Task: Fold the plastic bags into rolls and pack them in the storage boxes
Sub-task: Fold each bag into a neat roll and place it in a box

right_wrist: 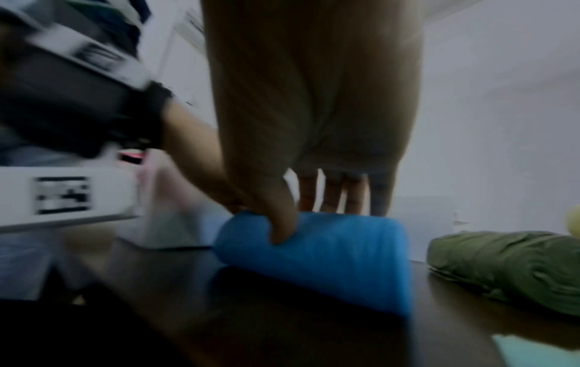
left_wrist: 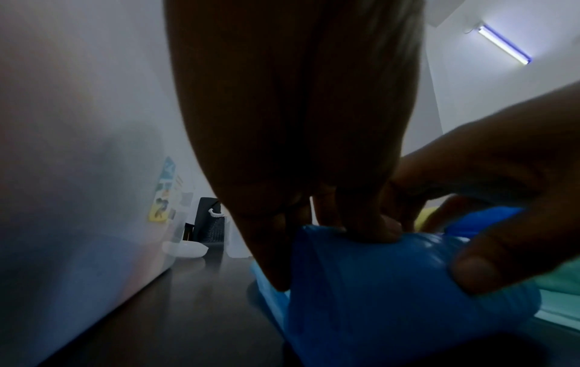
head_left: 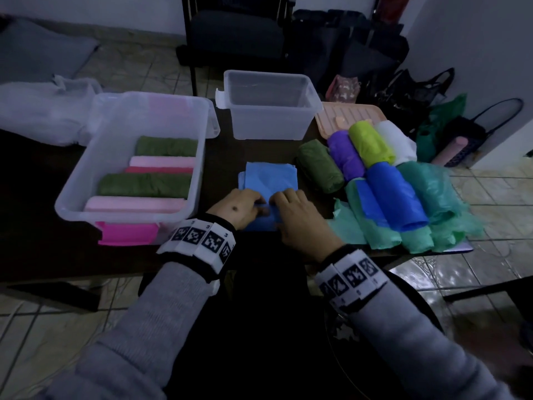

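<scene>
A light blue plastic bag (head_left: 268, 180) lies folded flat on the dark table in front of me, its near end curled into a roll (left_wrist: 376, 285) (right_wrist: 329, 243). My left hand (head_left: 242, 207) and right hand (head_left: 291, 209) sit side by side on that near end, fingers curled over the roll and thumbs tucked under it. The large clear storage box (head_left: 69, 209) on the left holds green and pink rolls (head_left: 144, 184). A smaller clear box (head_left: 269, 122) stands empty behind the bag.
To the right lies a pile of rolled bags: olive green (head_left: 320, 166) (right_wrist: 508, 260), purple (head_left: 346, 154), yellow-green (head_left: 370, 142), blue (head_left: 395, 194), teal (head_left: 432, 194). A peach lid (head_left: 346, 114) lies behind them, a pink lid (head_left: 127, 233) under the large box. Chair and bags stand beyond the table.
</scene>
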Demonstrator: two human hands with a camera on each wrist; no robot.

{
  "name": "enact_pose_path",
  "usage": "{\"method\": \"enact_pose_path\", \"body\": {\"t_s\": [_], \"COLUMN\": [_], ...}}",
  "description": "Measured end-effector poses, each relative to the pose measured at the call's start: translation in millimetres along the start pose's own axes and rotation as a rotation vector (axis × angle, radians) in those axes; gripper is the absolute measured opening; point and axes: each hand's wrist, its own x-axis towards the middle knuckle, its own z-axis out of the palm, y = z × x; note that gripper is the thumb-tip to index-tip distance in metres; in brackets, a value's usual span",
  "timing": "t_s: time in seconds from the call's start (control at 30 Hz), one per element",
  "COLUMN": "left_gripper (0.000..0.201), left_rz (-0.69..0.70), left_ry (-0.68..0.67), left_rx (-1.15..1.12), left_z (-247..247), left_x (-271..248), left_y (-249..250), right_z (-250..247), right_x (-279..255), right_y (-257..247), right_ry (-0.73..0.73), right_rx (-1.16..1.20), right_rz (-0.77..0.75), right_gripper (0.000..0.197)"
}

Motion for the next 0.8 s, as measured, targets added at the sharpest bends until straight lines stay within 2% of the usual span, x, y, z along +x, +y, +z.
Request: {"method": "enact_pose_path", "body": {"t_s": [0.07,0.13,0.2,0.3,0.4,0.47,0.5,0.57,0.67,0.8], "left_gripper": [0.028,0.027,0.032,0.036,0.031,0.027,0.025,0.025,0.037,0.036], "left_rz": [-0.009,-0.015,-0.018,-0.030,0.017,0.061,0.075,0.092,0.096,0.048], "left_ry": [-0.019,-0.061,-0.101,-0.109,0.012,0.152,0.176,0.099,0.023,0.017], "left_rx": [-0.006,0.011,0.038,0.054,0.060,0.021,-0.018,-0.074,-0.058,-0.037], "left_z": [1,3,6,8,7,4,2,-1,-2,0], "left_x": [0,2,4,3,2,-2,-3,-7,-6,0], "left_y": [1,0,-3,-4,-3,-2,-3,-5,-11,-9], "right_z": [4,9,11,16,13,5,0,-10,-20,-23], "right_x": [-7,-11,-12,-11,-3,6,11,22,34,37], "right_y": [-4,-4,-2,-1,1,3,3,6,10,15], "right_ry": [0.024,-0.014,-0.070,-0.084,-0.116,-0.215,-0.278,-0.402,-0.482,-0.414], "right_rx": [-0.012,0.012,-0.002,-0.024,-0.027,0.005,0.020,0.067,0.127,0.174], "right_rz": [0.004,0.008,-0.005,-0.005,0.012,0.041,0.054,0.068,0.065,0.054], "right_gripper": [0.042,0.048,0.059,0.058,0.057,0.059,0.060,0.057,0.051,0.060]}}
